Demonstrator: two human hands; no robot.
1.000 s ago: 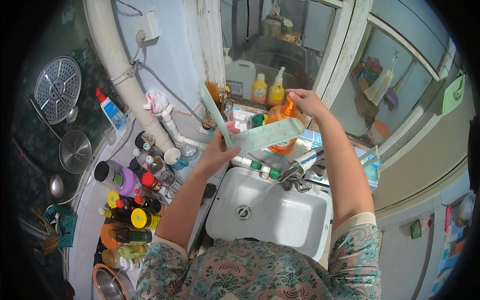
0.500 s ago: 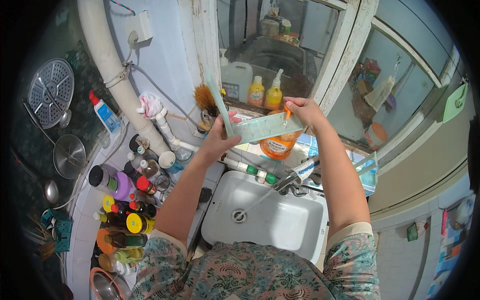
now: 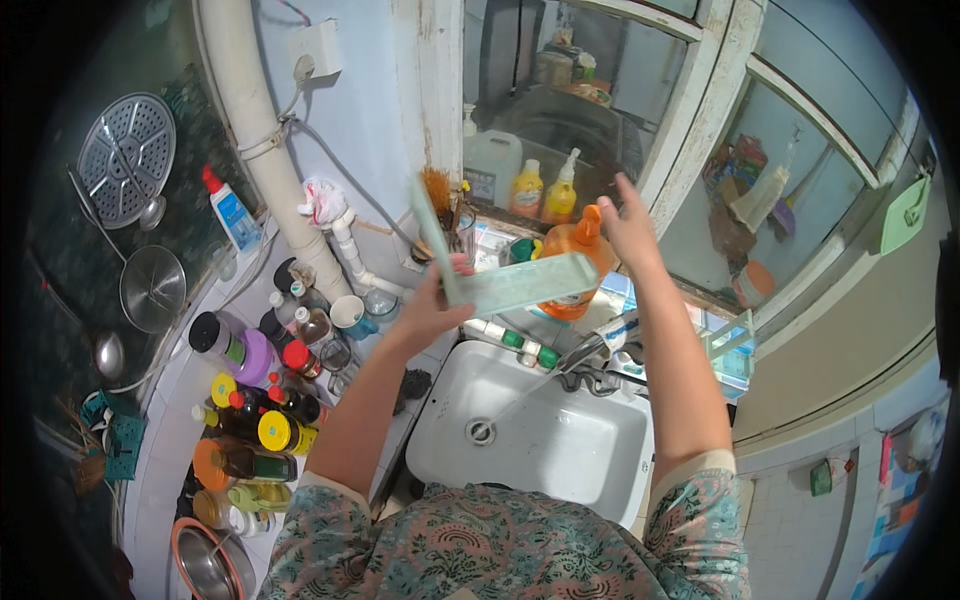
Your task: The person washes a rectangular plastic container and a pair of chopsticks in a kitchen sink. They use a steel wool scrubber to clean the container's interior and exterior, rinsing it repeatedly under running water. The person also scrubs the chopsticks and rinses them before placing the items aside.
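Gripping the pale green container (image 3: 525, 284) between thumb and fingers, the left hand (image 3: 433, 308) holds it beyond the sink (image 3: 590, 440)'s far edge, while the right hand (image 3: 632, 240), spread and apparently empty, has released the orange pump bottle (image 3: 573, 241), suggesting that pumping has paused.

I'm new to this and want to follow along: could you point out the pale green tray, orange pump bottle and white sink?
Pale green tray (image 3: 522, 284): head view, middle of its right-hand section.
Orange pump bottle (image 3: 573, 239): head view, upper part of its body.
White sink (image 3: 545, 455): head view, bare basin floor.
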